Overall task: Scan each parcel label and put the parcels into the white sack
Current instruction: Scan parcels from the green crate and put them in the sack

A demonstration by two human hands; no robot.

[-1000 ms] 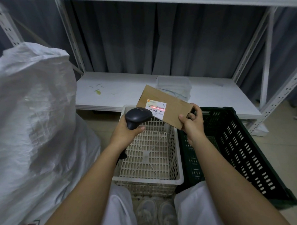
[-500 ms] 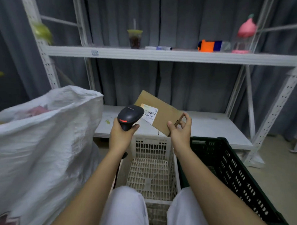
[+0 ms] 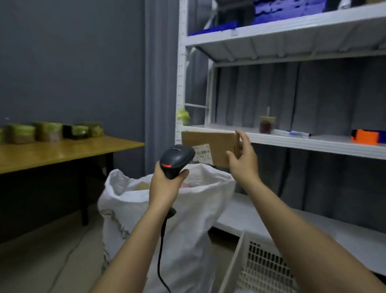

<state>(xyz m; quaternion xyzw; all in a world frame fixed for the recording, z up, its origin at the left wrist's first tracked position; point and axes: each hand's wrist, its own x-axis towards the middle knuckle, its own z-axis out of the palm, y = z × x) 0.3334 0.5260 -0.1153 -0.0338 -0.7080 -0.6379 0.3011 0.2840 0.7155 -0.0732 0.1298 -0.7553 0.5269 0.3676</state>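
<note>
Head view looks over both forearms toward a tall white metal shelving rack [image 3: 293, 33] that fills the right side, with grey curtain behind it. Left of the rack stands a long wooden table with dark legs [image 3: 55, 152], carrying a blurred row of green-lidded jars [image 3: 45, 131] at its far edge. Between table and rack, on the floor, sits the big white woven sack [image 3: 169, 225], its mouth open and upward; pale shapes show inside but are too blurred to name. At the lower right a cream perforated plastic basket [image 3: 259, 269] pokes into view just beside the sack.

Above the sack's open mouth, the flat brown cardboard parcel [image 3: 216, 145] is held level, its white printed label [image 3: 202, 152] facing the camera and partly hidden by the scanner head. The right hand [image 3: 243, 159] grasps the parcel's right end, thumb on the near face and fingers reaching up over the edge. The left hand [image 3: 167, 183] is curled tight round the handle of a black handheld barcode scanner with a red stripe [image 3: 177, 158], whose dark cable [image 3: 161, 258] hangs down in front of the sack.

On the rack's middle shelf stand a clear plastic cup of dark drink with a straw [image 3: 266, 124], a blue-capped pen [image 3: 293, 133] and an orange and blue block [image 3: 370, 136].
</note>
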